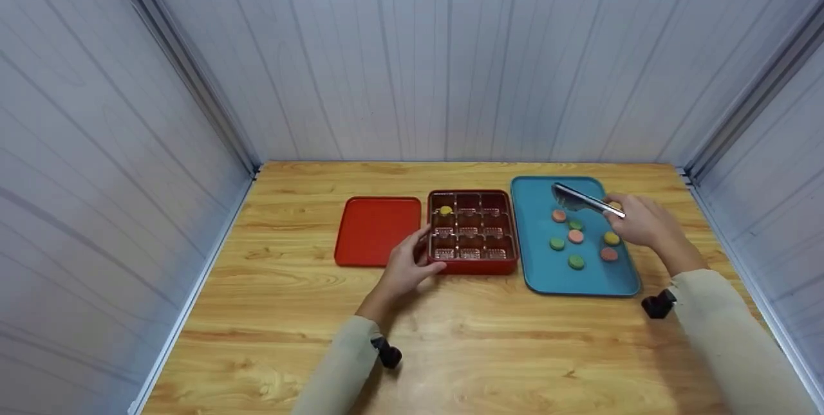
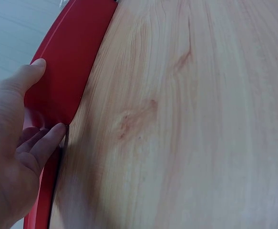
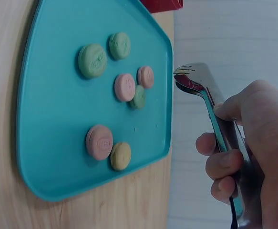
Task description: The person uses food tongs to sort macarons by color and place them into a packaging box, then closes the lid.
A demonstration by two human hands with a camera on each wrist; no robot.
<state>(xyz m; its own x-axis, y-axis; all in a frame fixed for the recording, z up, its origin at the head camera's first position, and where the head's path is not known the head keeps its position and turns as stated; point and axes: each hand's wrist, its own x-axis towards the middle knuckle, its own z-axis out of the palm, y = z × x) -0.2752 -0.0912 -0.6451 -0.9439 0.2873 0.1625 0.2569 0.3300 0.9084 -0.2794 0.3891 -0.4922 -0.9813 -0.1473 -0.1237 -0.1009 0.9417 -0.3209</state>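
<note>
My left hand (image 1: 407, 265) rests against the front left corner of a red box (image 1: 479, 267), thumb on its front wall and fingers along its left side. A clear compartment insert fills the box, and a yellow macaron (image 1: 445, 210) sits in its back left compartment. Over the blue tray (image 1: 541, 273), my right hand (image 1: 640, 221) grips metal serving tongs (image 3: 212, 107), one end fork-shaped and the other spoon-like. Nothing shows between the tongs' tips. Pink macarons (image 1: 575, 236), green macarons (image 1: 576, 262) and a yellow macaron (image 1: 611, 238) lie below on the tray.
A flat red lid (image 1: 373, 231) lies left of the box, close to my left hand. The box stands right beside the tray's raised rim. Pale panel walls (image 1: 412, 67) enclose the wooden table (image 1: 450, 344) at the back and both sides.
</note>
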